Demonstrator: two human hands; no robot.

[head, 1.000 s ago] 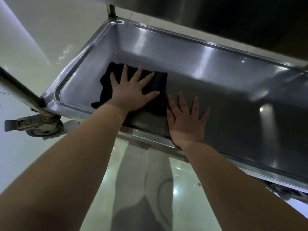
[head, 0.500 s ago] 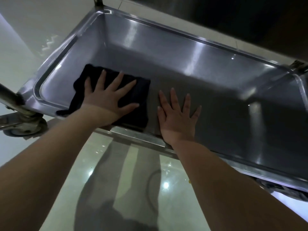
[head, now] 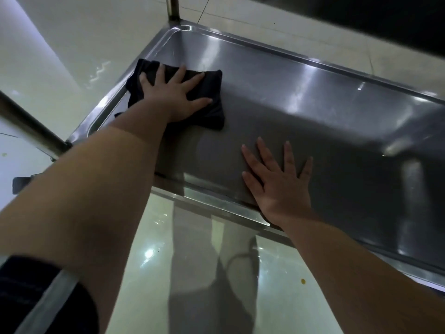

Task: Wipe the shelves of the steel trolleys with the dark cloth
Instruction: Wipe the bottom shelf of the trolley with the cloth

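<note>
A steel trolley's lower shelf, a shallow tray with a raised rim, fills the middle of the view. The dark cloth lies at the shelf's left end, its corner lapping onto the left rim. My left hand presses flat on the cloth, fingers spread. To its right, near the front rim, my right hand rests flat on the bare steel, fingers apart and holding nothing.
A steel corner post rises at the near left and another post at the far left. The dark underside of the upper shelf overhangs at top right. A castor brake shows at the left, on a glossy tiled floor.
My left hand has slid the cloth away from the front rim, toward the back of the shelf's left end. My right hand stays flat near the front rim.
</note>
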